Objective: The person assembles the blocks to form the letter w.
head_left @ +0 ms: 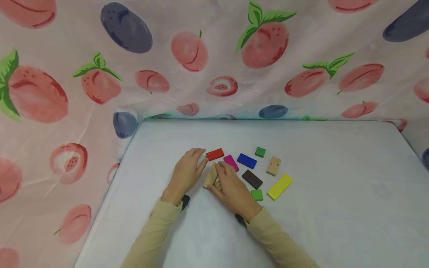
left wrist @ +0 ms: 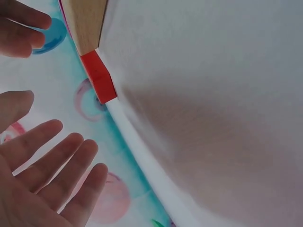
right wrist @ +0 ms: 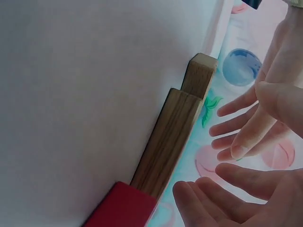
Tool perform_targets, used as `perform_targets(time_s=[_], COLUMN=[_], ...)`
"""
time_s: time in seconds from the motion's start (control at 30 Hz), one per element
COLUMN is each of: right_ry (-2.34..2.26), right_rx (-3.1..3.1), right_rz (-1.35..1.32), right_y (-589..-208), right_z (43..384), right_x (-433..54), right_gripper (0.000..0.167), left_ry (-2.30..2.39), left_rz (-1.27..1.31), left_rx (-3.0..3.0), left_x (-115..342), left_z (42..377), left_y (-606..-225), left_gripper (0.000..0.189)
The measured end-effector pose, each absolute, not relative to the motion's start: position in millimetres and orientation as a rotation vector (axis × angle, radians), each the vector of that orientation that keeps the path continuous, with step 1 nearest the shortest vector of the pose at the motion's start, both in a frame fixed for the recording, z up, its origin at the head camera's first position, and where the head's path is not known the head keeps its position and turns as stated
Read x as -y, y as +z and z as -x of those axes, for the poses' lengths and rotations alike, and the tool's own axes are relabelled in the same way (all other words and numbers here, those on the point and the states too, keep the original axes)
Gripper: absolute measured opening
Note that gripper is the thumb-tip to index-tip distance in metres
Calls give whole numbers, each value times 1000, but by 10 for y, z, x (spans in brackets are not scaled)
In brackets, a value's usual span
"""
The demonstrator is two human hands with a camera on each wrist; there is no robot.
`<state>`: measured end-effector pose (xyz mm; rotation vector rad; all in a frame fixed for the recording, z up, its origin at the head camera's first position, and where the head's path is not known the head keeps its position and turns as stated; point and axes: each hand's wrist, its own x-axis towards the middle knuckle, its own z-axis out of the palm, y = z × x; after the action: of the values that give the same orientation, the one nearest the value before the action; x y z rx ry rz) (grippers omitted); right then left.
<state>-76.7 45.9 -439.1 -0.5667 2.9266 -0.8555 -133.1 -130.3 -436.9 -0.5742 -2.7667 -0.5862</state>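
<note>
Two plain wooden blocks lie together near the middle of the table, a larger one (head_left: 210,178) and a smaller one partly hidden under my right hand (head_left: 234,188). That hand hovers over them with thumb and fingers loosely bent. In the right wrist view its fingers show apart from the two wooden blocks (right wrist: 166,142). My left hand (head_left: 186,171) is held to the left of the wooden pair, fingers spread and relaxed, holding nothing. Just beyond its fingertips lies a red block (head_left: 215,154). A magenta block (head_left: 231,163) sits beside the right hand's fingers.
To the right lie a blue block (head_left: 247,160), a dark brown block (head_left: 252,179), a wooden block (head_left: 273,166), a yellow block (head_left: 279,187), a green block (head_left: 260,152) and a light green block (head_left: 257,195). A fruit-patterned curtain (head_left: 214,52) borders the white table (head_left: 335,186).
</note>
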Motion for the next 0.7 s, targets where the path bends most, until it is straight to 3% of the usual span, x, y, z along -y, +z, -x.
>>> perform_targets(time_s=[0.7], right_ry=[-901], right_rx=[-2914], right_rz=[612], right_y=[-4429], right_z=[860], right_x=[-352], right_gripper=[69], left_ry=[-830], left_rz=[521], left_rx=[3003], left_x=[1281], left_z=[1614], left_y=[-4424], left_gripper=[35])
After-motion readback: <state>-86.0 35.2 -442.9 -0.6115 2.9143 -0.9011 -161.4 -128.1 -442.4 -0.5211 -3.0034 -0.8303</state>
